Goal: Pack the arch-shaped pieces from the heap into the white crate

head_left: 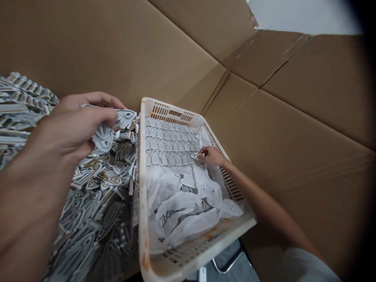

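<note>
Pinching a small, flat, white-and-grey piece by one end, projecting leftward from the extended right hand. Positioned beside flat grey pieces laid in rows inside a white slotted plastic basket. Clasping several grey pointed plates in the raised left hand.

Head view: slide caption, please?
Left hand holds flat grey pieces beside a white slotted plastic basket; right hand holds another by neat rows of similar pieces inside.
</note>
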The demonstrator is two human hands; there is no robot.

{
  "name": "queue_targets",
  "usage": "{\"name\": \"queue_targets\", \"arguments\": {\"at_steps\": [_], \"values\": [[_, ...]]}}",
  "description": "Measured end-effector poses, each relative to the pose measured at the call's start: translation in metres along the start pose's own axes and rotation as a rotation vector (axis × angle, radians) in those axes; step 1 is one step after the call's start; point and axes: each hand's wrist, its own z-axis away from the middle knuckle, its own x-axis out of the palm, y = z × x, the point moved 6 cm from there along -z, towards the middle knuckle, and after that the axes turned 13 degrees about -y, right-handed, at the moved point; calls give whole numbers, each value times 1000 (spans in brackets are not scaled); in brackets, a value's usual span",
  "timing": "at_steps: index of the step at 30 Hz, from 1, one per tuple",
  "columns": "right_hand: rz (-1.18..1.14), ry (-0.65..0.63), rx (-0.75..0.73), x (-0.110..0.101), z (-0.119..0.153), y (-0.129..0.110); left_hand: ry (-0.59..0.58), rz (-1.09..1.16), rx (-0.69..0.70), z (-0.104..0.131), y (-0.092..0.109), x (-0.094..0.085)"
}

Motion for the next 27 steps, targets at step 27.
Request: {"name": "queue_targets", "arguments": {"at_steps": [27], "values": [[34, 100, -631, 58, 43, -197, -68, -12, 48, -9, -11, 0]]}}
